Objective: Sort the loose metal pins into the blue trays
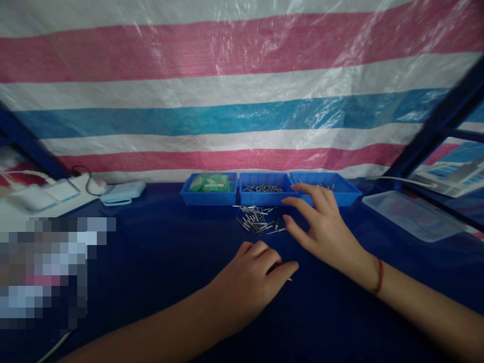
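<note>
My left hand [260, 272] is closed over the dark blue table, and a thin metal tip shows beyond its thumb. My right hand [321, 222] has its fingers spread, just right of a loose pile of metal rivets [254, 219]. Behind the pile stand three blue bins in a row. Green packets [212, 182] fill the left bin [209, 199]. Rivets lie in the middle bin [264, 198]. The right bin [346, 194] holds a few more metal pieces and is partly hidden by my right fingers.
A clear plastic lid [414, 214] lies at the right. Light blue masks [123, 192] and a white power strip [56, 199] sit at the left. Behind the table [170, 242] hangs a striped plastic sheet [227, 116]. The far left is pixelated.
</note>
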Motion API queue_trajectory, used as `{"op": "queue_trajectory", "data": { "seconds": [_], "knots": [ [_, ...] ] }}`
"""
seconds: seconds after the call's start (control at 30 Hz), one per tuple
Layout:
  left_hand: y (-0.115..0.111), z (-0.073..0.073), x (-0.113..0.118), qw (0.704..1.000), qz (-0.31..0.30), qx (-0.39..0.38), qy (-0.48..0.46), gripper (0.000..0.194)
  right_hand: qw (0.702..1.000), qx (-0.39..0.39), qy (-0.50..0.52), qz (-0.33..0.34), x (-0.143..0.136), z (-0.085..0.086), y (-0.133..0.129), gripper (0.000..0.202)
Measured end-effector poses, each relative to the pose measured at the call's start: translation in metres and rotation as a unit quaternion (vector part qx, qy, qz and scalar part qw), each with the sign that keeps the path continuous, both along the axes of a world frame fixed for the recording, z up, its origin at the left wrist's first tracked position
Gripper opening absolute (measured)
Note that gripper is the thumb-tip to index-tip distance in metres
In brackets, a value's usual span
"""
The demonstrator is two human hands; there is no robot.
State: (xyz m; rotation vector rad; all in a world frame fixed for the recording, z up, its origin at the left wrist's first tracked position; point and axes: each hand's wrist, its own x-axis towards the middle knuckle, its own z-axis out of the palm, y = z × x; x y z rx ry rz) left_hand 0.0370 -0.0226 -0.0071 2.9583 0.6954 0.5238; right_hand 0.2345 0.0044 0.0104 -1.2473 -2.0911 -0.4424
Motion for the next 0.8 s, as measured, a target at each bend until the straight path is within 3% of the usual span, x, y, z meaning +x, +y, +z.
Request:
{"op": "queue_trajectory", "data": {
  "seconds": [0.2, 0.37, 0.57, 0.8],
  "knots": [
    [0.004, 0.002, -0.004, 0.995, 0.039, -0.048, -0.074, 0.020, 0.993, -0.065, 0.022, 0.092, -0.014, -0.005, -0.013, 0.023],
    [0.008, 0.007, -0.005, 0.980, 0.051, -0.057, -0.182, 0.015, 0.967, -0.142, 0.082, 0.195, -0.025, -0.007, -0.022, 0.027],
    [0.004, 0.008, -0.004, 0.972, 0.044, -0.051, -0.225, 0.011, 0.930, -0.202, 0.197, 0.236, -0.028, -0.009, -0.022, 0.007],
    [0.006, 0.007, -0.006, 0.957, 0.064, -0.084, -0.270, 0.011, 0.918, -0.199, 0.237, 0.246, -0.026, -0.008, -0.019, 0.005]
  ]
}}
